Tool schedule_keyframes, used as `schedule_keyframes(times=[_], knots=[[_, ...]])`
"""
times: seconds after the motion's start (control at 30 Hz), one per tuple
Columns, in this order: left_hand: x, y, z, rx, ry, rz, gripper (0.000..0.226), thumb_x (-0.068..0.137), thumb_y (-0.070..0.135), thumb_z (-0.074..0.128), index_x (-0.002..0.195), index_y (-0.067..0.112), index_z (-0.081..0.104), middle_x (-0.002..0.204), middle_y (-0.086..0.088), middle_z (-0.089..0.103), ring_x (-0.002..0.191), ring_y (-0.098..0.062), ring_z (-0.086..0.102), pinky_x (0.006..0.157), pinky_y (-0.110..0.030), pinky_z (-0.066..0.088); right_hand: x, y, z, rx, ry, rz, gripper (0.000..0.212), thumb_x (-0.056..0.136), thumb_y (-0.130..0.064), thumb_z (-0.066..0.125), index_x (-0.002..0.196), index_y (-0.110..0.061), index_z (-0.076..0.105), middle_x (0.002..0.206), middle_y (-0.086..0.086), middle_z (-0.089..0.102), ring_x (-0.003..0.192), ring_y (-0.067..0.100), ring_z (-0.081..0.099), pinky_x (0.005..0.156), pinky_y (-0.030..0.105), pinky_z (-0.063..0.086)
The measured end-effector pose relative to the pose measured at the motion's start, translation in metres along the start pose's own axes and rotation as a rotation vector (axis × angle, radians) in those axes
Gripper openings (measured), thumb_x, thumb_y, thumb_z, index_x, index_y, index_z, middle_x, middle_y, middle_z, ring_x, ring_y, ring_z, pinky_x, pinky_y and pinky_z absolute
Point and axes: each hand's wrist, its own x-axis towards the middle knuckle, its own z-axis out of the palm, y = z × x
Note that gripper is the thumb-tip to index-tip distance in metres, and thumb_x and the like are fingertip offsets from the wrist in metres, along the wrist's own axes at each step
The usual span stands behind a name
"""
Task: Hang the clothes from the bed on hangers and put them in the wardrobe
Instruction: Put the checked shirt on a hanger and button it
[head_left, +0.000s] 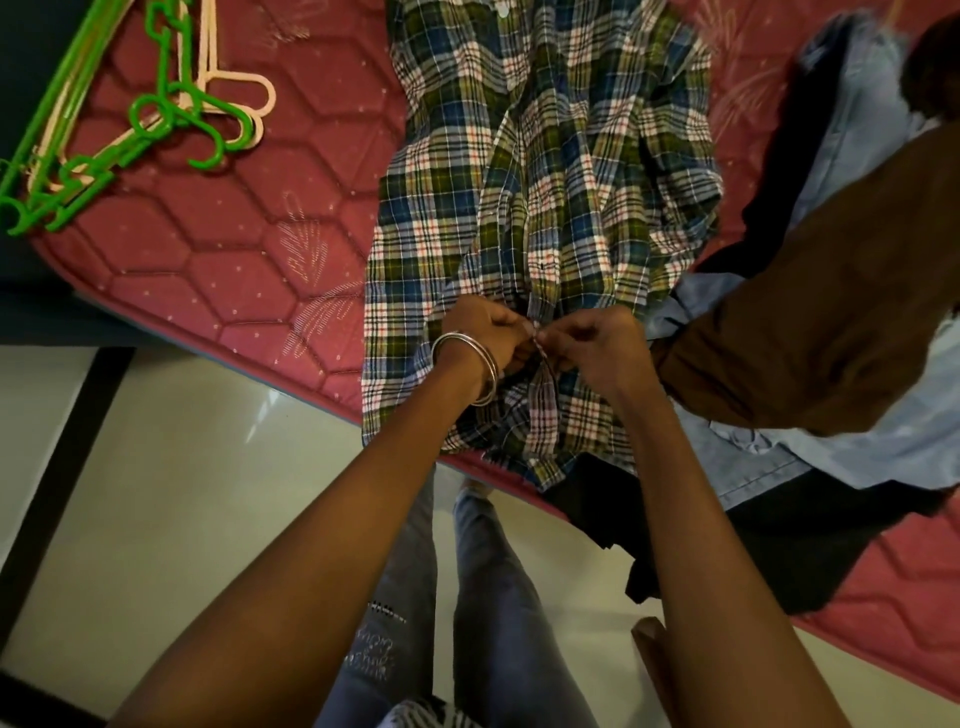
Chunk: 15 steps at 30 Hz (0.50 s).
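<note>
Red quilted mattress (218, 249) with a hexagon stitch fills the upper part of the view, with pale floor tile (171, 493) below its edge. At the near edge both hands meet on the front placket of a plaid shirt (545, 171): the left hand (483, 327), with thin metal bangles (467, 364) at its wrist, pinches the fabric edge with curled fingers, and the right hand (597, 338) pinches the opposite edge, the fingertips of both almost touching. The shirt lies spread flat on the mattress, its lower hem hanging just over the edge. Just beside it to the right lies a heap of clothes: a brown garment (831, 312) on top of a light blue one (857, 130) and a black one (779, 545). Well apart at the upper left corner rests a bundle of green hangers (156, 114) and peach hangers (234, 88).
</note>
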Motion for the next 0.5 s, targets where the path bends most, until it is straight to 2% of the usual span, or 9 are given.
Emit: schedule_keyframes(times=[0.13, 0.2, 0.33, 0.37, 0.43, 0.5], knots=[[0.002, -0.002, 0.001, -0.025, 0.052, -0.041, 0.019, 0.082, 0.022, 0.073, 0.067, 0.011, 0.071, 0.076, -0.016, 0.072, 0.071, -0.033, 0.070, 0.067, -0.046, 0.059, 0.003, -0.002, 0.011, -0.036, 0.043, 0.040, 0.011, 0.077, -0.014, 0.078, 0.082, -0.005, 0.076, 0.076, 0.007, 0.072, 0.069, 0.019, 0.068, 0.068, 0.038, 0.058], [0.000, -0.005, 0.003, -0.066, 0.072, -0.059, 0.012, 0.081, 0.012, 0.073, 0.068, 0.011, 0.071, 0.081, -0.016, 0.072, 0.077, -0.033, 0.070, 0.068, -0.045, 0.059, -0.002, -0.001, 0.021, -0.032, 0.088, 0.033, 0.009, 0.077, -0.011, 0.078, 0.083, -0.005, 0.075, 0.077, 0.006, 0.072, 0.069, 0.018, 0.067, 0.069, 0.038, 0.058], [0.001, -0.013, 0.007, -0.157, 0.155, -0.106, 0.012, 0.081, -0.001, 0.069, 0.072, 0.007, 0.071, 0.083, -0.014, 0.071, 0.079, -0.030, 0.069, 0.073, -0.044, 0.059, -0.018, -0.003, 0.041, -0.068, 0.224, 0.026, 0.008, 0.080, -0.010, 0.073, 0.087, -0.008, 0.074, 0.080, 0.003, 0.071, 0.070, 0.014, 0.064, 0.070, 0.029, 0.055], [0.002, -0.014, 0.008, -0.185, 0.165, -0.111, 0.008, 0.080, -0.003, 0.068, 0.079, 0.004, 0.072, 0.086, -0.015, 0.071, 0.080, -0.030, 0.069, 0.074, -0.044, 0.059, -0.021, -0.004, 0.044, -0.051, 0.264, 0.021, 0.006, 0.082, -0.010, 0.071, 0.087, -0.007, 0.074, 0.079, 0.003, 0.070, 0.070, 0.013, 0.063, 0.069, 0.025, 0.053], [0.003, -0.015, 0.011, -0.206, 0.171, -0.108, 0.019, 0.079, -0.005, 0.068, 0.098, 0.000, 0.070, 0.092, -0.016, 0.070, 0.084, -0.031, 0.068, 0.076, -0.044, 0.058, -0.023, -0.004, 0.046, 0.002, 0.302, 0.030, 0.005, 0.084, -0.009, 0.067, 0.084, -0.005, 0.071, 0.075, 0.001, 0.067, 0.066, 0.010, 0.060, 0.064, 0.014, 0.047], [0.002, -0.019, 0.013, -0.183, 0.167, -0.071, 0.026, 0.081, -0.006, 0.064, 0.106, 0.002, 0.067, 0.092, -0.015, 0.070, 0.086, -0.029, 0.068, 0.078, -0.043, 0.058, -0.023, -0.003, 0.046, 0.054, 0.261, 0.039, 0.007, 0.086, -0.008, 0.065, 0.084, -0.003, 0.068, 0.074, -0.001, 0.064, 0.063, 0.004, 0.056, 0.060, 0.002, 0.039]])
